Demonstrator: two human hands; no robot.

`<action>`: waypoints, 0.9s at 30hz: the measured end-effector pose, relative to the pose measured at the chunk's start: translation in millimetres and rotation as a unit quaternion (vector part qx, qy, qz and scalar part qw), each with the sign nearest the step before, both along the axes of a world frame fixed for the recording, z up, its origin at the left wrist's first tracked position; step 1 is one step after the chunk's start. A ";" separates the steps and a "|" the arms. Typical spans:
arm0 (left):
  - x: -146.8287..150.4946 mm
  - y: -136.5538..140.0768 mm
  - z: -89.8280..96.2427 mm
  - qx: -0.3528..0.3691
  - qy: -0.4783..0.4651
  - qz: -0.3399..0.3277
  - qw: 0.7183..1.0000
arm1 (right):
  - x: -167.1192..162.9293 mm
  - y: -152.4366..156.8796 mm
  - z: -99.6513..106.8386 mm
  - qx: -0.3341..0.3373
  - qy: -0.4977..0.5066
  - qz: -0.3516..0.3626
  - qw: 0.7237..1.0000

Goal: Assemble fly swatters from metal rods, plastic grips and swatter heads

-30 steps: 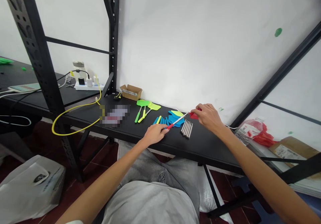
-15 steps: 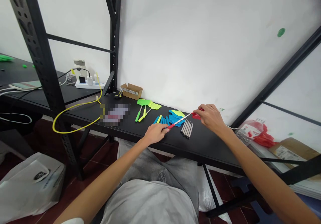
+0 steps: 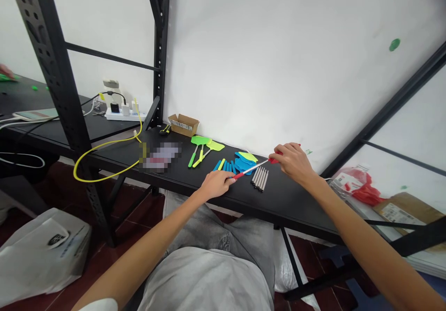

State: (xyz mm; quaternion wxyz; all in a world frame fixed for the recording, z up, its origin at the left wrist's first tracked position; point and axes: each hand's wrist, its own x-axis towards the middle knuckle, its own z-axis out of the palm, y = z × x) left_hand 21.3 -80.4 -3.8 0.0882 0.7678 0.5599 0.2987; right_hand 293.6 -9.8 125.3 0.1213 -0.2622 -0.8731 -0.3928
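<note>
A red fly swatter (image 3: 256,167) with a metal shaft stretches between my two hands above the black shelf. My left hand (image 3: 216,184) is closed around its red handle. At the other end, my right hand (image 3: 291,160) grips the red swatter head, mostly covering it. Behind the shaft lie blue swatter heads (image 3: 243,163) with a yellow-green head (image 3: 248,156) on top. Beside them rest several blue handles (image 3: 229,166) and a yellow-green handle (image 3: 221,164). Several metal rods (image 3: 259,179) lie side by side under the shaft. Further left are assembled green and yellow-green fly swatters (image 3: 201,141).
An open cardboard box (image 3: 183,125) stands at the back by the upright post. A yellow cable (image 3: 75,167) loops over the shelf's front edge. A power strip (image 3: 125,115) sits on the left shelf. At far left, another person's hand (image 3: 6,71) shows.
My right hand has shifted slightly up and right with the swatter head, and more of the shaft shows. Another person's hand has appeared at the far left.
</note>
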 end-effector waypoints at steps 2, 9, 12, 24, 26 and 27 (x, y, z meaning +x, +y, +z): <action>-0.1 0.4 -0.7 0.001 0.001 0.000 1.000 | -1.5 -1.7 3.1 0.003 -0.026 0.005 1.000; -0.9 2.9 -3.4 0.003 0.000 -0.003 1.000 | -6.8 -1.7 4.3 0.012 -0.074 0.015 0.997; -1.1 2.1 -2.2 -0.007 -0.002 0.005 1.000 | -9.7 0.6 -1.2 -0.019 -0.071 0.028 0.997; -7.0 4.3 3.9 0.014 -0.002 0.055 0.998 | -14.3 -14.9 -16.1 -0.012 0.161 0.065 0.985; -17.9 5.7 9.6 0.038 0.019 0.106 0.993 | -3.1 -21.4 -32.7 -0.007 0.269 0.060 0.961; -24.8 6.4 12.6 0.049 0.033 0.139 0.989 | 4.2 -23.7 -44.4 -0.017 0.305 0.057 0.951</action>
